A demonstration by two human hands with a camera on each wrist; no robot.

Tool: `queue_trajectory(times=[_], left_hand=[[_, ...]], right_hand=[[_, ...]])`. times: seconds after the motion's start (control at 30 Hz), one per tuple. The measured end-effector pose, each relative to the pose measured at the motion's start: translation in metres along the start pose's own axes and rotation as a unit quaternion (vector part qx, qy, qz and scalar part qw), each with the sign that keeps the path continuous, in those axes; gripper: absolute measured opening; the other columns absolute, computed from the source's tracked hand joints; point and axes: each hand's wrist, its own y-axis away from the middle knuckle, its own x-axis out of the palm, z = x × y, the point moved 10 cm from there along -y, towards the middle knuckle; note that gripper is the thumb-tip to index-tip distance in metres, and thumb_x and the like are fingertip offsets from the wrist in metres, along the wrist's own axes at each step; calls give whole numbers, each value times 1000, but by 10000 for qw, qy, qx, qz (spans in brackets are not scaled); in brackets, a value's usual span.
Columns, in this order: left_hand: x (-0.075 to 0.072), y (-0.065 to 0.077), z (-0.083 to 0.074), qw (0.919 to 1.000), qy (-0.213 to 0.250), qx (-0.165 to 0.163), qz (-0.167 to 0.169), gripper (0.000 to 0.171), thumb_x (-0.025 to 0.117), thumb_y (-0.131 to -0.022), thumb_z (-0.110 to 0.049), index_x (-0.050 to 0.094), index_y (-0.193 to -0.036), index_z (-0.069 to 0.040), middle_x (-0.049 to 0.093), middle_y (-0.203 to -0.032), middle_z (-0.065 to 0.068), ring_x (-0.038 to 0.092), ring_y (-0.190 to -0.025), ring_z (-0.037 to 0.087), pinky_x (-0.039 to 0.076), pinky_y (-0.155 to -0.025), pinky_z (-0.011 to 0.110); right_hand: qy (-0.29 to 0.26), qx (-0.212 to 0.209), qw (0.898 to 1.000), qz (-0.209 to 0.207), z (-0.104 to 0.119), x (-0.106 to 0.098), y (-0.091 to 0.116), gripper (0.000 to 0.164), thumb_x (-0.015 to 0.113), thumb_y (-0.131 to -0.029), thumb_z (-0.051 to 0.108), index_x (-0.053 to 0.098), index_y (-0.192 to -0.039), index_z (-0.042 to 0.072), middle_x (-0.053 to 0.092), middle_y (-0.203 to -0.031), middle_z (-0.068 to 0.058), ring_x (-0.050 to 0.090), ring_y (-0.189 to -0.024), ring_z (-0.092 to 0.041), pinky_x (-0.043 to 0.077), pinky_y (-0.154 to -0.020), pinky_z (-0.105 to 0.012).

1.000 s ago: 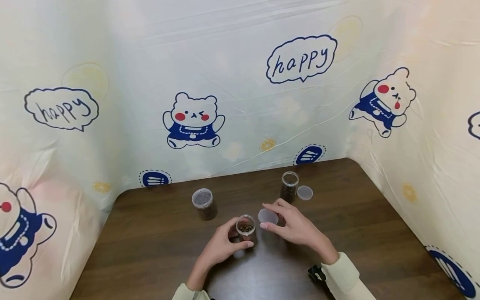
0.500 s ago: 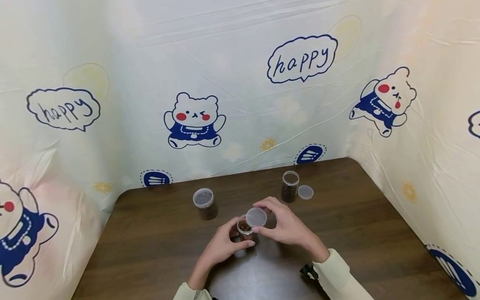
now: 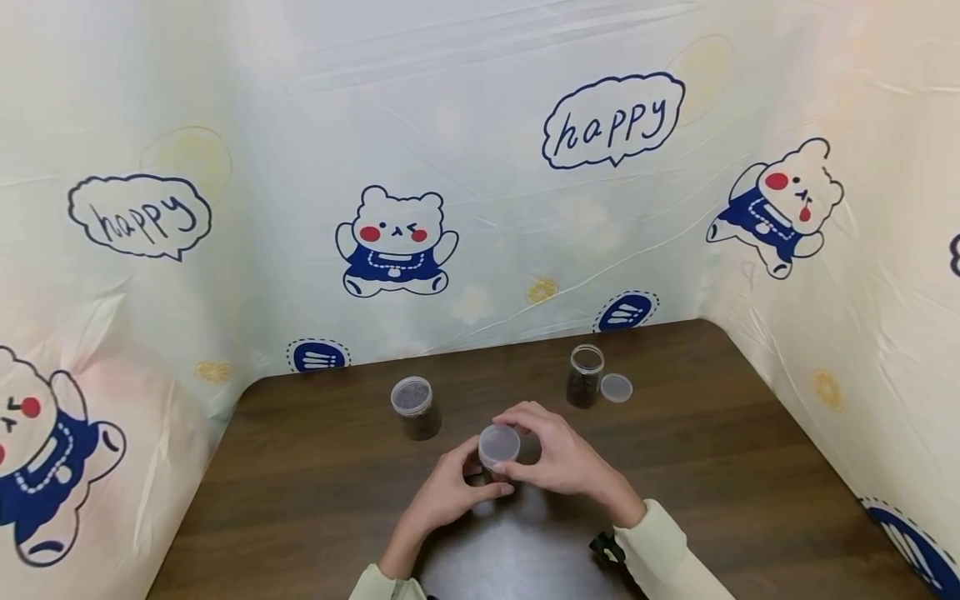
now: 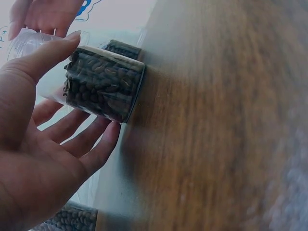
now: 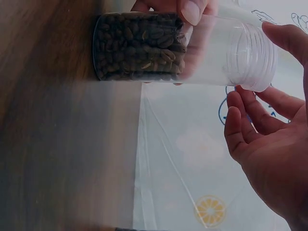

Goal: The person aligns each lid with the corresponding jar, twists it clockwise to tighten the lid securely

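Note:
In the head view my left hand (image 3: 448, 493) grips a clear plastic jar (image 5: 209, 53) at the middle of the table, thumb on one side and fingers on the other. Dark coffee beans (image 5: 139, 45) fill roughly its lower half, as the right wrist view shows. A translucent lid (image 3: 499, 443) sits over the jar's mouth. The thumb and fingertips of my right hand (image 3: 564, 458) pinch this lid by its edge. Whether the lid is fully seated cannot be told. From the left wrist the jar (image 4: 103, 84) appears upright, its base at the tabletop.
A lidded jar with dark contents (image 3: 417, 410) stands at the back left. Farther right stands an uncovered jar (image 3: 583, 385), partly filled with dark contents, with a loose lid (image 3: 617, 387) beside it. Printed cloth (image 3: 487, 225) hangs behind the brown table (image 3: 315, 500).
My right hand has moved left with the lid, from beside the jar to over its mouth, covering the beans from above. The left hand has kept its grip on the jar.

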Motion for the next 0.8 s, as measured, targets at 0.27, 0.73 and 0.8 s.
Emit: queue_trajectory(times=[0.27, 0.73, 0.8], left_hand=[[1, 0, 2, 9999, 55, -103, -2, 54, 90, -86, -31, 64, -132, -25, 71, -127, 1, 71, -112, 9, 60, -98, 33], [3, 1, 1, 9999, 94, -97, 105, 59, 89, -87, -31, 61, -139, -25, 70, -132, 2, 71, -115, 10, 60, -99, 37], [3, 0, 0, 9999, 78, -67, 106, 59, 88, -87, -30, 61, -139, -25, 70, -132, 2, 71, -115, 10, 60, -99, 35]], right_hand=[[-18, -63, 10000, 31, 1, 4, 1, 52, 88, -88, 30, 67, -133, 15, 68, -127, 2, 62, -112, -12, 58, -94, -35], [-107, 10, 9999, 29, -3, 6, 1, 53, 88, -87, 31, 68, -133, 15, 68, -126, 4, 62, -110, -10, 57, -93, -34], [-116, -3, 9999, 33, -3, 6, 1, 53, 88, -87, 31, 68, -133, 15, 67, -126, 4, 62, -109, -9, 57, -93, -34]])
